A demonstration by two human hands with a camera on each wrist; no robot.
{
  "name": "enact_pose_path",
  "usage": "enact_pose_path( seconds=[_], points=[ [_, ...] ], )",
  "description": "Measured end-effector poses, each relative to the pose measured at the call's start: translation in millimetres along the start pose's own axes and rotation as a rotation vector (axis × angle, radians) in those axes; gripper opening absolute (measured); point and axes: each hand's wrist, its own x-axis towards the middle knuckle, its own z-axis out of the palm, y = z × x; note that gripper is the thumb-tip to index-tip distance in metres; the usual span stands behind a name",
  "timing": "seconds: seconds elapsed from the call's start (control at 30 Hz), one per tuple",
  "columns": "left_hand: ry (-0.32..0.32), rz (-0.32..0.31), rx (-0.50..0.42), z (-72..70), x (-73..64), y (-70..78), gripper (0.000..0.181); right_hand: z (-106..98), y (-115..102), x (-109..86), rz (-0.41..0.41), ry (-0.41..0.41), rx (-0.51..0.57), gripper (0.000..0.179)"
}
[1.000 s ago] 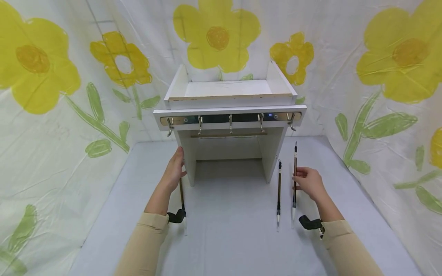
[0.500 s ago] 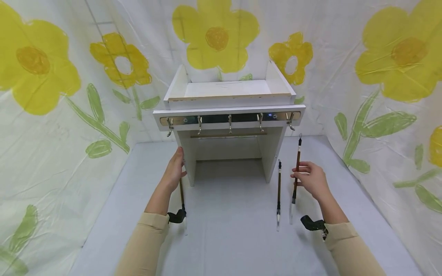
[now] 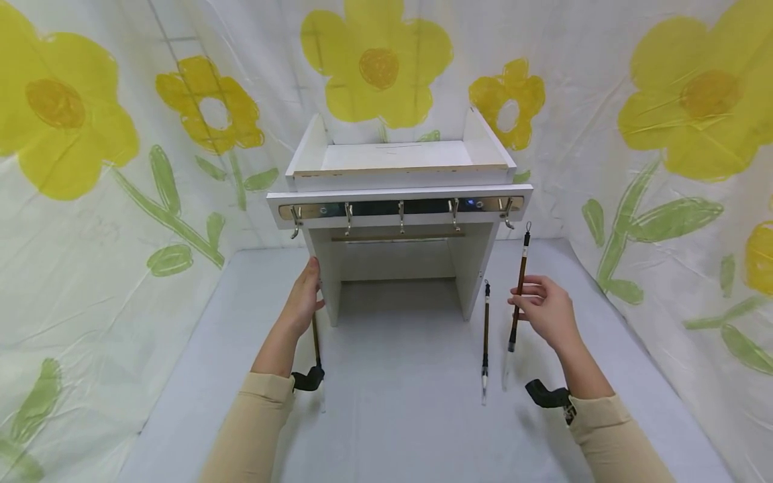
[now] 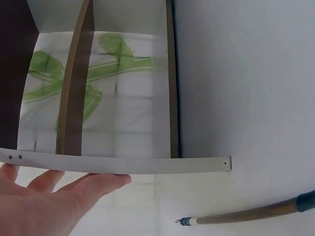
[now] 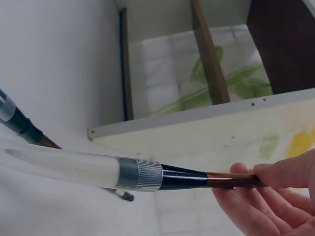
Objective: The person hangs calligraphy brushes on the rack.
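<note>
My right hand (image 3: 546, 312) pinches a calligraphy brush (image 3: 522, 275) by its brown handle, raised off the table with its hanging loop up and its clear-capped tip down. In the right wrist view the cap (image 5: 74, 167) spans the left side. My left hand (image 3: 300, 302) rests against the outer left side of a white rack (image 3: 398, 180), fingers along the panel (image 4: 118, 164). Across the rack's front runs a metal strip with several hooks (image 3: 401, 216). A second brush (image 3: 486, 335) lies right of the rack. Another brush (image 3: 317, 339) lies by my left wrist, partly hidden.
The rack stands on a pale cloth-covered table (image 3: 398, 402). Behind and around hangs a white curtain (image 3: 561, 114) with yellow flowers. A wooden crossbar (image 3: 398, 237) sits under the hook strip.
The brush in my right hand has risen off the table, its loop end moving up and slightly right, with the shaft now tilted. The left hand stays against the rack.
</note>
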Motion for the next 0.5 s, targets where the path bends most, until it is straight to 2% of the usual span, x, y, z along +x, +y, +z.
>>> enact_pose_path(
  seconds=[0.1,0.33,0.5],
  points=[
    [0.001,0.01,-0.012,-0.4,4.3,-7.3,0.071,-1,-5,-0.8,-0.015,0.014,-0.012,0.046],
    [0.007,0.022,-0.011,1.2,3.9,-8.4,0.079,-3,-18,-6.6,-0.045,0.046,-0.026,0.044],
    [0.016,0.033,0.009,-3.2,3.3,-9.3,0.079,0,-29,-11.0,-0.077,0.06,0.002,0.044]
  ],
)
